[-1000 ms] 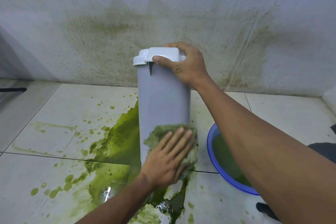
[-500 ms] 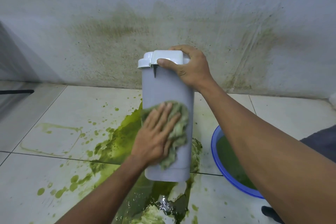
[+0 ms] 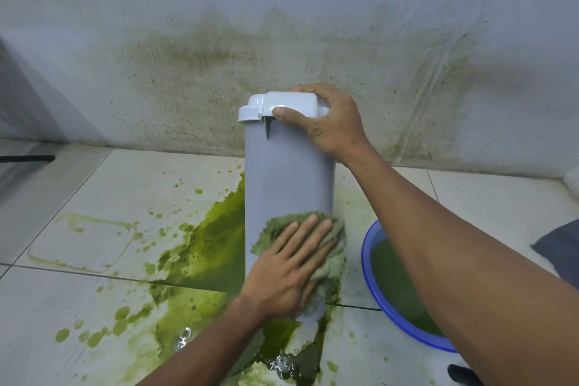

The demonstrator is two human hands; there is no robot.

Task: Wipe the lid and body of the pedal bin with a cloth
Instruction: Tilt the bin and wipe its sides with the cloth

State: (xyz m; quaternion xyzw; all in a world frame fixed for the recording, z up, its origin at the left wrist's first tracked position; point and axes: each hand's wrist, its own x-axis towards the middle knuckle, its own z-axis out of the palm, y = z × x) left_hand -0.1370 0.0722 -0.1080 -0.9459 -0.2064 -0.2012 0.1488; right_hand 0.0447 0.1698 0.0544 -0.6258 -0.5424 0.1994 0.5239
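The pedal bin (image 3: pixel 288 172) is over a green spill (image 3: pixel 206 254) on the floor (image 3: pixel 94 197). The right hand (image 3: pixel 329 122) grips its lid (image 3: pixel 291 103) at 12 o'clock. The left hand (image 3: pixel 288 269), fingers flat, presses the cloth (image 3: pixel 336 255) to its lower body. A blue basin (image 3: pixel 364 257) sits at 4 o'clock.

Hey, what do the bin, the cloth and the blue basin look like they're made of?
Bin: likely plastic; smooth matte grey body, glossier white lid, moulded rounded edges. Cloth: seemingly terry or microfibre; fuzzy nap, crumpled, stained green. Basin: probably plastic; shiny, slightly translucent blue rim.
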